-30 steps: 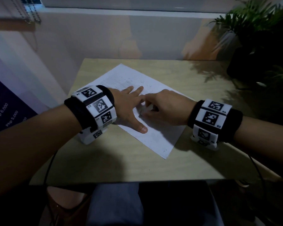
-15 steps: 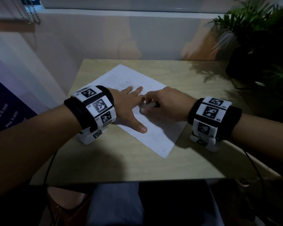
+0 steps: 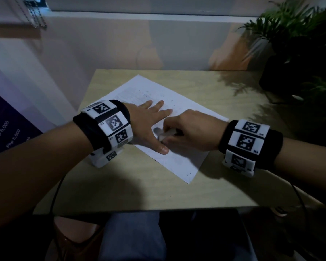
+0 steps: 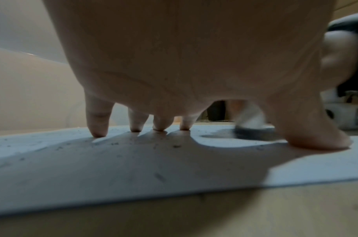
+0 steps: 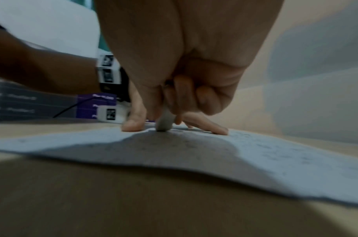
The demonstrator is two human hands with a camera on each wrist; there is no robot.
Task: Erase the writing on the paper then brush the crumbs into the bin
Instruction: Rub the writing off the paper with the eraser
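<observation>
One paper (image 3: 179, 162), one eraser (image 3: 167, 136), two hands

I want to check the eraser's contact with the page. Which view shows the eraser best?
The left wrist view: the white eraser with its dark, smudged tip meets the white paper sheet there. The right wrist view shows its tip between the fingers; the head view only a sliver beyond the right hand.

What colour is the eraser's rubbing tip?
Dark grey, smudged; the eraser body is white. Left wrist view shows it best.
</observation>
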